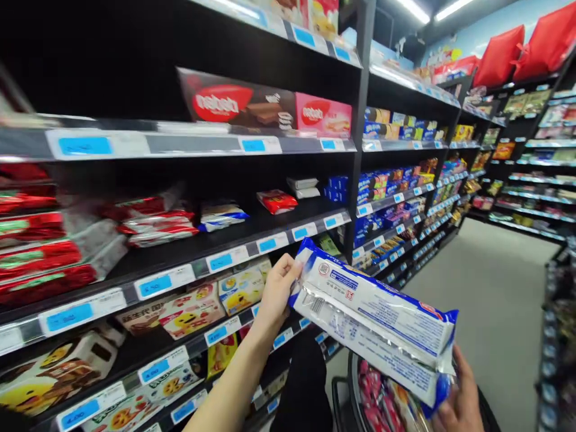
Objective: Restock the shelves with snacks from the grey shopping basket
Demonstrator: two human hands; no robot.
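Note:
A long white and blue snack packet (369, 324) is stretched between my two hands, its printed back with a QR code and barcode turned toward me. My left hand (279, 285) pinches the packet's left end, thumb and fingers closed on the blue edge. At the lower right end, my right hand (461, 396) grips the other corner; part of that hand is cut off by the frame's bottom. Below the packet is a dark basket (355, 384) with pink-red wrapped goods (375, 396) and other packets inside, partly hidden by the packet.
Dark store shelves (252, 240) with blue price labels run along my left, bearing red packets (40, 252), nabati boxes (238, 102) and yellow-faced cartons (193, 309). A grey aisle floor (486, 270) stretches away on the right, with another shelf rack (558, 336) at its edge.

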